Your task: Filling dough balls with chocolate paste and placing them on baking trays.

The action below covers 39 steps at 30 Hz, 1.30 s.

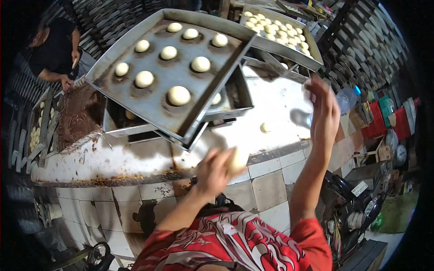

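Close to the table's front edge, my left hand (216,171) is closed on a pale piece of dough (238,161); both are blurred. My right hand (322,101) is raised over the right end of the table, its bent fingers smeared by motion, so what they hold, if anything, is unclear. A small dough ball (266,127) shows against the floury white tabletop (282,101) between my hands. To the left, a metal baking tray (199,124) with several spaced dough balls (179,95) rests askew on other trays.
Another tray (312,64) packed with dough balls stands at the far right. A person (54,49) works at far left beside a brown-smeared surface (81,110). A clear bottle with a blue cap (347,98) is beyond my right hand. A motorcycle (357,203) stands at right.
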Tool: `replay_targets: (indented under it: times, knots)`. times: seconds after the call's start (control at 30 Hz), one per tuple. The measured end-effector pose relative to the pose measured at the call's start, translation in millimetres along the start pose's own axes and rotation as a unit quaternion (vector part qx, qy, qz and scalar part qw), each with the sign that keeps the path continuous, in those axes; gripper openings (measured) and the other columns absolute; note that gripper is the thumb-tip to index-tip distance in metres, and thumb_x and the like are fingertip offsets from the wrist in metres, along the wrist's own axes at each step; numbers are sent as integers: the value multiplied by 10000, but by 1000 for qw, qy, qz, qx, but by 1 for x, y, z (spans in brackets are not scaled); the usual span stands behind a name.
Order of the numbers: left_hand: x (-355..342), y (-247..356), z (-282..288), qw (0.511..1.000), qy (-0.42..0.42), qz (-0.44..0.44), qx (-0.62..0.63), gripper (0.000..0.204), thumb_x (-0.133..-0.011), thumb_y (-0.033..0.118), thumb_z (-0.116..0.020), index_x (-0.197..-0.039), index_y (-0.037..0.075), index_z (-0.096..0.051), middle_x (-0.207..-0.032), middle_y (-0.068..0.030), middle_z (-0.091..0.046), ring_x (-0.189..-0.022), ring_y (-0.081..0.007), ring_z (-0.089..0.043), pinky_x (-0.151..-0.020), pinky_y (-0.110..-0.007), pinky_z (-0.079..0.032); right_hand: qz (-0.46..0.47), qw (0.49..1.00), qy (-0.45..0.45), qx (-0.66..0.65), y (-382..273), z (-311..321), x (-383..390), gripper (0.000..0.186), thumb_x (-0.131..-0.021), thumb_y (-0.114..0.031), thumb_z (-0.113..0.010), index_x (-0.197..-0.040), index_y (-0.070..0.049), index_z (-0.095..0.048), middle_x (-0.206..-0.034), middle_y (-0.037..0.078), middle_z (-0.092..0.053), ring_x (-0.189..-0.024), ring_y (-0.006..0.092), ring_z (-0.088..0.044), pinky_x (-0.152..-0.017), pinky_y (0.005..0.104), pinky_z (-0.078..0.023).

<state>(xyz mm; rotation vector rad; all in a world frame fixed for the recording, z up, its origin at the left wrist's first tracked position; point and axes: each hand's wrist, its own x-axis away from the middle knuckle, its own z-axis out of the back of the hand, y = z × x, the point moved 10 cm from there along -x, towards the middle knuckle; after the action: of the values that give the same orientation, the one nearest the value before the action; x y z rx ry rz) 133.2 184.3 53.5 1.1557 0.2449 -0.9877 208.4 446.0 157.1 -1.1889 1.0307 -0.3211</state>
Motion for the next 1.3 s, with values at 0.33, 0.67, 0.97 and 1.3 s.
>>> replay_targets:
  times: [0.33, 0.67, 0.97, 1.3]
  knots:
    - [191, -74, -15, 855, 48, 467, 222, 258, -957, 277, -443, -1021, 32, -494, -824, -26, -515, -730, -110, -499, -691, -240, -424, -341, 917, -205, -4, 98, -56, 302, 202, -886, -149, -569, -1026, -10, -526, -966, 63, -563, -831, 132, -552, -747, 269, -447]
    - [225, -101, 140, 629, 373, 458, 505, 268, -959, 168, -411, -1168, 11, -474, -1074, -90, -563, -956, -171, -556, -853, -291, -458, 118, 846, -519, -23, -23, -300, 339, 240, -703, 35, -583, -942, 20, -573, -950, 178, -587, -862, 310, -558, -740, 346, -460]
    - [219, -219, 253, 648, 293, 379, 593, 484, -850, 33, -491, -1311, -24, -358, -1254, -141, -480, -1155, -219, -468, -1005, -332, -349, -78, 973, -211, 48, 164, -570, 263, 292, -894, -105, -539, -1133, 10, -418, -983, 107, -550, -900, 172, -513, -823, 273, -405]
    - [152, -306, 368, 857, 156, 428, 241, 499, -864, 93, -548, -1325, 33, -368, -1086, -103, -593, -917, -207, -579, -844, -313, -452, 78, 861, -474, 167, 55, -756, 263, 81, -909, -60, -453, -979, -35, -485, -719, 131, -618, -604, 249, -603, -534, 323, -452]
